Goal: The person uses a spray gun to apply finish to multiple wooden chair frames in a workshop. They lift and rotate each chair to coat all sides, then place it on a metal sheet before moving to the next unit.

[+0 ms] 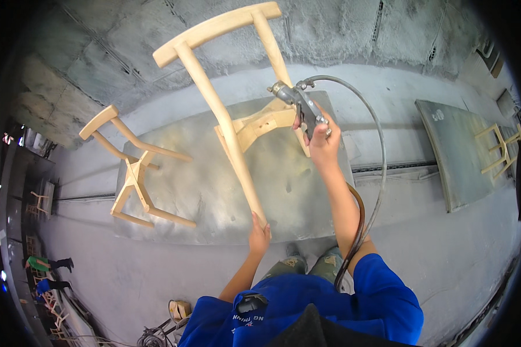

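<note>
Blotchy tabletop (298, 208), curved wooden frame (229, 132)

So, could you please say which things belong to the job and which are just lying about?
In the job:
spray gun, right hand
hose
wooden frame, left hand
grey table

Seemingly lying about:
second frame, table's left
far-right board, small frame
dark coil

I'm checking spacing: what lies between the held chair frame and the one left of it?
Head view: nothing stands between the held frame and left frame; bare board shows there.
</note>
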`<state>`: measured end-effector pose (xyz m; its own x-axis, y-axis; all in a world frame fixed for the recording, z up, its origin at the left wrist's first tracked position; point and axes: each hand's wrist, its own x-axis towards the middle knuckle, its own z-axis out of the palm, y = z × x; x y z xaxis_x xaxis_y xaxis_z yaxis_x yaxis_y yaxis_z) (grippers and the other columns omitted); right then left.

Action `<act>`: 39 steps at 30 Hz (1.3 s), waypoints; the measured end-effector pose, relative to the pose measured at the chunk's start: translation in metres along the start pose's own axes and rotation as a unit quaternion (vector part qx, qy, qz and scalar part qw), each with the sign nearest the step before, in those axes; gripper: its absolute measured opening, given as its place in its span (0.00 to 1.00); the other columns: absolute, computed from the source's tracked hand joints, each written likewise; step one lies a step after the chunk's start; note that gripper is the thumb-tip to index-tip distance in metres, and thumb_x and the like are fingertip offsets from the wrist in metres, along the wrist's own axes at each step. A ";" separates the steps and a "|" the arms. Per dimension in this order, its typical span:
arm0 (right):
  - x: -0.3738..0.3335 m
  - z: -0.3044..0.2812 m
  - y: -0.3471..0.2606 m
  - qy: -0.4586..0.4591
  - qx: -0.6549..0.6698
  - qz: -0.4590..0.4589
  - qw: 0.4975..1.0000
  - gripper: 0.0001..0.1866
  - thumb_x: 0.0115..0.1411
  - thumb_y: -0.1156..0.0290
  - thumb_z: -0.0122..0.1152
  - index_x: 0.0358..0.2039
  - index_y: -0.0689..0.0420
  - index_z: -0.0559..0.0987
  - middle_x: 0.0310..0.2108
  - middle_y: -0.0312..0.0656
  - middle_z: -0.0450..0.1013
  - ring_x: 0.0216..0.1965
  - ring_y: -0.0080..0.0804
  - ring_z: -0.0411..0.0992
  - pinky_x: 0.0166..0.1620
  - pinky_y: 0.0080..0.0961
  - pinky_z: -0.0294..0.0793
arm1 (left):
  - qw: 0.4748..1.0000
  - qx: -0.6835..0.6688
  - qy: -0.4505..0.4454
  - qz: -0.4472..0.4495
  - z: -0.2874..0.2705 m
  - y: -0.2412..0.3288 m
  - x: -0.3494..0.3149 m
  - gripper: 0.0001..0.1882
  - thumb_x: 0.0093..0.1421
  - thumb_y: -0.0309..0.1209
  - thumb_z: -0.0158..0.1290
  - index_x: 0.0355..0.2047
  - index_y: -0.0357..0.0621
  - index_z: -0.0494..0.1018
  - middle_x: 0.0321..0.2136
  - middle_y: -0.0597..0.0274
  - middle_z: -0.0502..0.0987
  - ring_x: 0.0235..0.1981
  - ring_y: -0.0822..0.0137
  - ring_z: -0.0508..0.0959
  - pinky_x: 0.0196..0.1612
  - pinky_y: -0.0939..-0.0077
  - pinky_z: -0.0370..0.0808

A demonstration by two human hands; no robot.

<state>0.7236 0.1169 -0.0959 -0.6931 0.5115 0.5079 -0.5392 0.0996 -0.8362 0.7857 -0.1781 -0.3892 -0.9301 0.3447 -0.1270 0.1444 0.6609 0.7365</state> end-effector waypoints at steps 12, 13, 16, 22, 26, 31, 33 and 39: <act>0.002 0.056 -0.065 -0.038 -0.175 -0.166 0.970 0.30 0.63 0.52 0.65 0.61 0.56 0.76 0.46 0.46 0.80 0.37 0.33 0.78 0.47 0.30 0.76 | 0.999 0.041 -0.033 0.003 -0.001 -0.013 -0.012 0.49 0.66 0.34 0.53 0.74 0.50 0.30 0.47 0.35 0.77 0.41 0.37 0.80 0.44 0.51 0.76; 0.001 0.072 -0.074 -0.075 -0.180 -0.161 0.967 0.29 0.63 0.52 0.65 0.61 0.54 0.76 0.46 0.47 0.80 0.37 0.33 0.78 0.46 0.30 0.76 | 0.998 0.047 -0.039 0.002 0.000 -0.015 -0.013 0.50 0.66 0.34 0.53 0.74 0.49 0.28 0.46 0.34 0.78 0.40 0.37 0.81 0.43 0.51 0.77; -0.002 0.118 -0.096 -0.136 -0.146 -0.130 0.971 0.28 0.63 0.53 0.66 0.61 0.49 0.76 0.44 0.46 0.81 0.34 0.30 0.76 0.43 0.28 0.75 | 0.998 0.042 -0.055 0.002 0.004 -0.020 -0.020 0.51 0.65 0.33 0.54 0.74 0.49 0.27 0.46 0.33 0.78 0.40 0.37 0.81 0.43 0.52 0.77; 0.029 0.100 -0.136 -0.098 -0.105 -0.020 0.989 0.28 0.64 0.49 0.64 0.60 0.51 0.78 0.29 0.37 0.78 0.25 0.19 0.68 0.32 0.19 0.69 | 0.997 0.031 -0.073 -0.009 0.022 -0.033 -0.038 0.50 0.65 0.32 0.53 0.74 0.50 0.28 0.51 0.33 0.74 0.47 0.37 0.78 0.48 0.50 0.75; 0.029 0.031 -0.160 0.041 -0.118 -0.013 0.992 0.25 0.67 0.48 0.60 0.50 0.58 0.81 0.25 0.32 0.75 0.22 0.15 0.64 0.26 0.17 0.63 | 0.998 -0.042 -0.035 -0.016 0.033 -0.035 -0.059 0.48 0.66 0.33 0.51 0.74 0.47 0.30 0.55 0.33 0.73 0.52 0.36 0.76 0.53 0.51 0.73; -0.012 -0.068 -0.178 0.174 -0.128 -0.004 0.976 0.20 0.70 0.52 0.55 0.42 0.59 0.80 0.27 0.32 0.75 0.21 0.13 0.62 0.23 0.16 0.60 | 0.985 -0.073 0.145 0.058 0.037 0.017 -0.045 0.39 0.69 0.36 0.49 0.73 0.41 0.42 0.53 0.33 0.74 0.51 0.38 0.77 0.52 0.52 0.73; -0.041 -0.101 -0.182 0.206 -0.166 -0.012 0.964 0.21 0.70 0.51 0.54 0.44 0.58 0.80 0.28 0.32 0.75 0.20 0.13 0.62 0.23 0.14 0.58 | 0.983 -0.081 0.166 0.021 0.036 0.042 -0.031 0.36 0.71 0.37 0.48 0.73 0.40 0.46 0.51 0.34 0.76 0.49 0.39 0.78 0.50 0.52 0.73; -0.127 -0.157 -0.202 0.254 -0.177 0.067 0.949 0.35 0.69 0.39 0.45 0.46 0.66 0.75 0.29 0.44 0.75 0.28 0.28 0.73 0.18 0.17 0.60 | 0.987 -0.095 0.118 -0.046 0.052 0.049 -0.019 0.33 0.71 0.38 0.47 0.71 0.39 0.51 0.46 0.38 0.79 0.46 0.41 0.80 0.46 0.54 0.75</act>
<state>0.9958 0.1662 -0.0234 -0.3763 0.8757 0.3024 -0.2061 0.2391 -0.9489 0.8276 -0.1175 -0.3855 -0.9924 0.1086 -0.0580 0.0096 0.5375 0.8432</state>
